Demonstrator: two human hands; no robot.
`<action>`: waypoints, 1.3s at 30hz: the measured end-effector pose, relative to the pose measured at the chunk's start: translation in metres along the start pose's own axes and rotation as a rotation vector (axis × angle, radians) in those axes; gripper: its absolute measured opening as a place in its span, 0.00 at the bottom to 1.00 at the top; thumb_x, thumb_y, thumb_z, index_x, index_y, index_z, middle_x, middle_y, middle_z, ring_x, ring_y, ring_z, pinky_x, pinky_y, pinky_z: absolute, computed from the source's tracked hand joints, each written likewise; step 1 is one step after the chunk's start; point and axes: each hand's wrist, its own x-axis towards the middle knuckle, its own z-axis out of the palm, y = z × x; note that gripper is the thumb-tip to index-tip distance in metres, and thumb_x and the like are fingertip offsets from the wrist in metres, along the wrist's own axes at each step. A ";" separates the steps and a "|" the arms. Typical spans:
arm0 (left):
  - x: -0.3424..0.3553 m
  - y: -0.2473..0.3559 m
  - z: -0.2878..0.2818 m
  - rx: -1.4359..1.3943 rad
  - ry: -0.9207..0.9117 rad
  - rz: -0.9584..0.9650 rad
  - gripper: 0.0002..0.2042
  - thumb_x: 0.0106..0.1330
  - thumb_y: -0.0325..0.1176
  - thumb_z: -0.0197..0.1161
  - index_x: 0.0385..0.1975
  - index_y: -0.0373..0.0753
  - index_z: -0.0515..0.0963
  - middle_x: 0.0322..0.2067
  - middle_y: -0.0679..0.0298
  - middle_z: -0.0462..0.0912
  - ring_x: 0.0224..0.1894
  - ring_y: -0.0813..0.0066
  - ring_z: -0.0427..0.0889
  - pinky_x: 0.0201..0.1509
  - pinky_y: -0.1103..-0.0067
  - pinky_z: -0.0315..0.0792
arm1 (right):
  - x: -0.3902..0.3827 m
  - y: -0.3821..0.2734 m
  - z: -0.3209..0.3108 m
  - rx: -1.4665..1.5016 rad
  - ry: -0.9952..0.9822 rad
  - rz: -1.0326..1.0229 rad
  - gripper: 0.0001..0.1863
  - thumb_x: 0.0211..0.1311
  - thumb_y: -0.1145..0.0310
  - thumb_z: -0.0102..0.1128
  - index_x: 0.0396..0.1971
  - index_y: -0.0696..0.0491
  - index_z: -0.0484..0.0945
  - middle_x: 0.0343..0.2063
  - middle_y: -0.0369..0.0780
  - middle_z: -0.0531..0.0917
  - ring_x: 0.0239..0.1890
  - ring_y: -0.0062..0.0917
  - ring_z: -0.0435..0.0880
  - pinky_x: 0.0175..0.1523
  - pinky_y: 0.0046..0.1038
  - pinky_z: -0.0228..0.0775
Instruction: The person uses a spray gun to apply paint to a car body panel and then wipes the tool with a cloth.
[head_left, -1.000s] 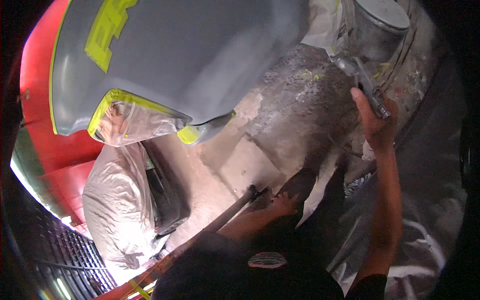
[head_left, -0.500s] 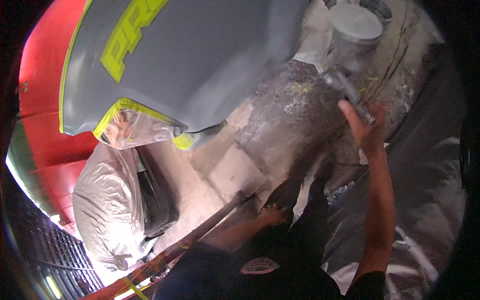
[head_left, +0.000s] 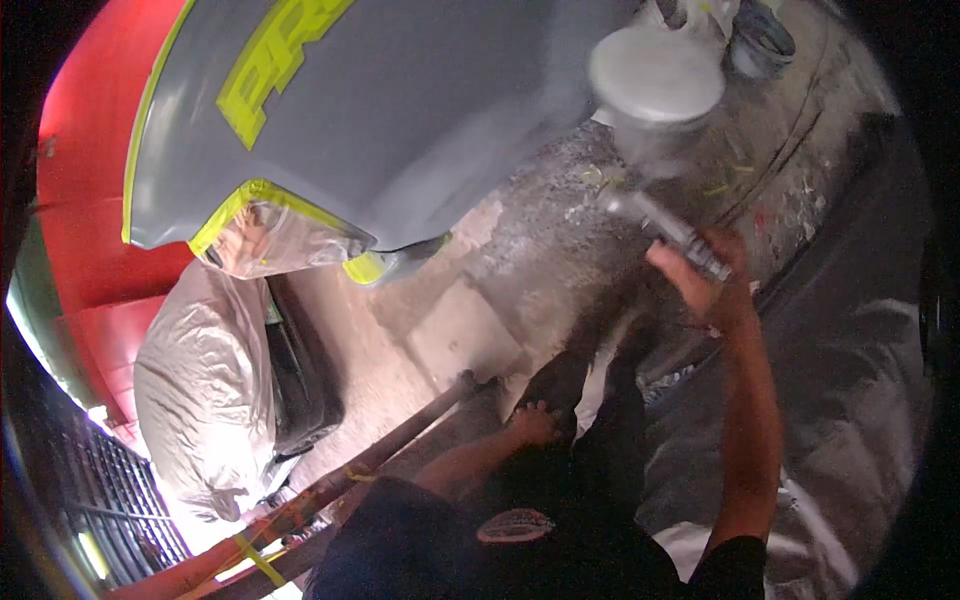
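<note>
My right hand (head_left: 708, 285) is wrapped round the silvery handle of a spray gun (head_left: 680, 240). On the gun sits a round cup with a pale lid (head_left: 657, 75), close to the right edge of a grey car body panel (head_left: 400, 120). Yellow-green tape letters (head_left: 270, 75) and a lighter, hazy band mark the panel's surface. Low down against my dark trousers rests my left hand (head_left: 537, 427), fingers apart and nothing in them. Motion blurs the gun's front end.
Clear plastic sheeting (head_left: 280, 240) edged with tape covers an opening below the panel. A covered wheel (head_left: 210, 390) stands at left, near a reddish bar (head_left: 350, 470). Dark sheeting (head_left: 830, 370) hangs on the right. A dark container (head_left: 762, 45) is at the far right.
My right hand and the spray gun have shifted left and a little nearer to me, the cup coming closer to the panel. My left hand stays low against my trousers.
</note>
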 end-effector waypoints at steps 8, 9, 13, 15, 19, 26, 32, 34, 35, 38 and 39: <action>-0.024 -0.002 -0.020 -0.127 0.004 0.052 0.31 0.68 0.57 0.60 0.70 0.55 0.69 0.71 0.42 0.62 0.71 0.34 0.63 0.67 0.40 0.64 | 0.006 -0.030 0.008 -0.074 0.376 -0.028 0.23 0.62 0.55 0.74 0.47 0.59 0.86 0.45 0.46 0.89 0.47 0.31 0.87 0.59 0.33 0.74; -0.025 -0.004 -0.021 -0.131 0.001 0.043 0.31 0.68 0.56 0.60 0.70 0.55 0.69 0.70 0.42 0.62 0.71 0.34 0.63 0.66 0.40 0.64 | -0.001 -0.033 0.023 -0.061 0.331 -0.088 0.22 0.62 0.57 0.74 0.47 0.58 0.86 0.44 0.45 0.89 0.46 0.31 0.87 0.58 0.34 0.74; -0.020 -0.002 -0.030 -0.186 0.023 0.019 0.29 0.69 0.54 0.62 0.68 0.52 0.70 0.69 0.43 0.64 0.70 0.34 0.64 0.66 0.40 0.65 | -0.025 -0.041 0.080 -0.244 -0.038 -0.448 0.17 0.60 0.65 0.75 0.47 0.56 0.86 0.39 0.44 0.90 0.41 0.35 0.90 0.50 0.35 0.78; -0.017 -0.004 -0.020 -0.187 0.062 0.032 0.29 0.69 0.53 0.62 0.68 0.52 0.70 0.69 0.43 0.65 0.70 0.34 0.64 0.66 0.39 0.65 | -0.033 -0.049 0.106 -0.308 -0.126 -0.670 0.18 0.58 0.65 0.76 0.46 0.56 0.86 0.37 0.44 0.90 0.38 0.34 0.89 0.46 0.34 0.78; 0.014 -0.009 0.004 -0.190 0.085 0.122 0.29 0.69 0.53 0.61 0.68 0.51 0.70 0.68 0.43 0.65 0.70 0.34 0.65 0.65 0.38 0.65 | -0.035 -0.051 0.125 -0.033 -0.182 -0.570 0.21 0.58 0.61 0.76 0.47 0.57 0.86 0.37 0.44 0.89 0.36 0.30 0.88 0.43 0.31 0.76; 0.007 -0.029 0.040 -0.191 0.205 0.108 0.29 0.69 0.54 0.59 0.68 0.52 0.71 0.68 0.44 0.66 0.69 0.34 0.67 0.66 0.38 0.64 | -0.040 -0.066 0.104 -0.079 0.245 -0.028 0.15 0.63 0.60 0.73 0.40 0.57 0.87 0.29 0.37 0.87 0.30 0.24 0.85 0.42 0.28 0.76; -0.038 -0.007 -0.017 -0.289 0.129 0.113 0.29 0.70 0.52 0.57 0.70 0.50 0.69 0.68 0.44 0.67 0.70 0.36 0.66 0.67 0.39 0.63 | -0.056 -0.092 0.130 -0.121 0.150 -0.108 0.14 0.63 0.63 0.73 0.41 0.57 0.86 0.34 0.40 0.89 0.35 0.27 0.88 0.44 0.30 0.78; -0.044 -0.007 -0.022 -0.297 0.106 0.092 0.29 0.70 0.52 0.57 0.70 0.50 0.69 0.68 0.45 0.67 0.70 0.36 0.66 0.68 0.39 0.63 | -0.059 -0.089 0.158 -0.136 0.019 -0.452 0.15 0.62 0.63 0.74 0.42 0.58 0.85 0.32 0.42 0.88 0.33 0.27 0.87 0.42 0.30 0.78; -0.045 -0.007 -0.020 -0.305 0.103 0.085 0.29 0.70 0.52 0.57 0.70 0.49 0.69 0.68 0.45 0.67 0.70 0.36 0.66 0.68 0.39 0.63 | -0.061 -0.098 0.175 -0.097 -0.025 -0.663 0.15 0.62 0.63 0.74 0.41 0.58 0.84 0.28 0.40 0.87 0.29 0.24 0.85 0.39 0.28 0.76; -0.042 -0.011 -0.014 -0.320 0.126 0.070 0.29 0.70 0.51 0.57 0.70 0.49 0.69 0.68 0.45 0.68 0.70 0.36 0.66 0.69 0.40 0.62 | -0.072 -0.115 0.201 -0.056 -0.204 -0.699 0.15 0.60 0.68 0.74 0.43 0.60 0.84 0.32 0.45 0.89 0.33 0.24 0.88 0.41 0.29 0.78; -0.041 -0.011 -0.011 -0.326 0.137 0.071 0.29 0.70 0.51 0.57 0.70 0.49 0.69 0.68 0.45 0.68 0.70 0.36 0.66 0.69 0.40 0.62 | -0.075 -0.115 0.201 -0.029 -0.204 -0.674 0.14 0.60 0.69 0.75 0.42 0.60 0.84 0.32 0.44 0.89 0.33 0.24 0.88 0.41 0.30 0.78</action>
